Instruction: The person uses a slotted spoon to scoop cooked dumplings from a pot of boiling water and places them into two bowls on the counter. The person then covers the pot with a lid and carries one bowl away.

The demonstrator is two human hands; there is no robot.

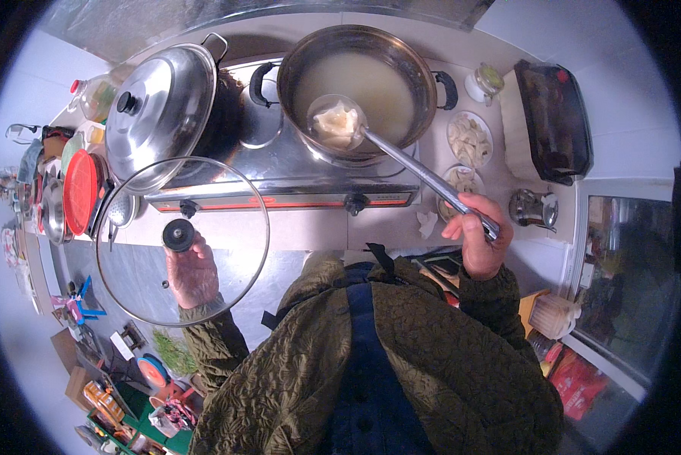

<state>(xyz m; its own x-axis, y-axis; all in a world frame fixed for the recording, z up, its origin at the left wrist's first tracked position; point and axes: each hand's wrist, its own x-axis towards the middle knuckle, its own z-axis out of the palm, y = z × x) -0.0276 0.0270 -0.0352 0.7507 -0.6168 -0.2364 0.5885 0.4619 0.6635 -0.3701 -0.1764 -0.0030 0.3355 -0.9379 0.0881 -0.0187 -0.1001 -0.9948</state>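
My right hand [482, 236] grips the handle of a metal ladle [425, 173]. The ladle's bowl holds pale dumplings [336, 123] and hangs over the near left part of a large two-handled metal pot [356, 34] with cloudy liquid inside. My left hand [192, 270] holds a clear glass lid [235, 284] by its black knob [178, 235], in front of the stove's left side. The pot stands on the right part of a two-burner gas stove [272, 176]. Right of it are a plate of dumplings [469, 139] and a second dish of dumplings [461, 181], partly behind the ladle's handle.
A domed steel lid [161, 114] covers a wok on the left. Beyond it stand an oil bottle [97, 99], a red plastic basket [80, 192] and a skimmer [122, 209]. On the right are a glass jar [484, 83], a dark tray [556, 122] and a glass pitcher [531, 209].
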